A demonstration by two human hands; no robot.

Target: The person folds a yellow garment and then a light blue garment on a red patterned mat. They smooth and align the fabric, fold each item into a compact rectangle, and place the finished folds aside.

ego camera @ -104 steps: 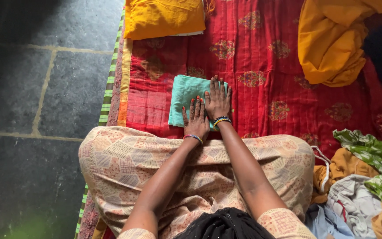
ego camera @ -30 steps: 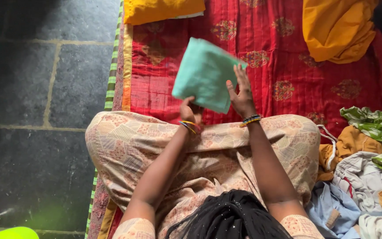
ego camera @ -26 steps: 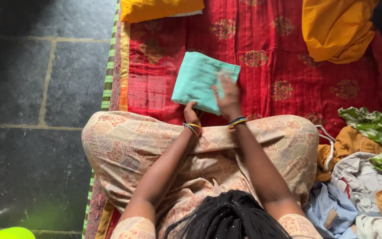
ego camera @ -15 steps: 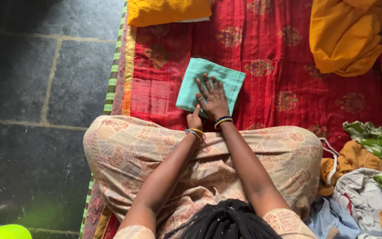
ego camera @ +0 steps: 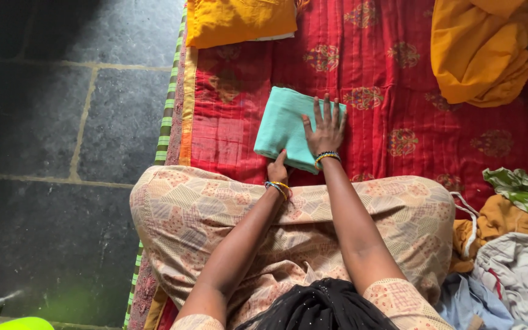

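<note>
**Hand contact on a folded cloth: slip risks and surroundings**

Right hand (ego camera: 324, 129) lies flat with fingers spread apart, palm down on the right part of the folded mint-green cotton cloth (ego camera: 288, 125). The left hand (ego camera: 278, 170) pinches the cloth's near edge, thumb and fingers closed on it just ahead of the knees. The cloth rests on the red quilted mat with floral motifs (ego camera: 392, 91), directly in front of the seated person's patterned beige trousers (ego camera: 215, 214).

Probable faults:
- The fold may spring open if the flat palm lifts while the layers are loose, since only the near edge is gripped.
- Uneven pressure could shift the upper layers sideways and leave the corners out of line.
- A pull on the near edge could drag the whole cloth toward the lap and crease it.

Surroundings: a folded yellow-orange cloth (ego camera: 242, 21) lies at the mat's far left edge, well apart. A crumpled mustard-yellow garment (ego camera: 481, 52) lies far right. A heap of mixed unfolded clothes (ego camera: 514, 244) sits beside the right knee. Dark stone floor (ego camera: 62, 122) borders the mat on the left. Nothing lies between the hands and the cloth.
</note>
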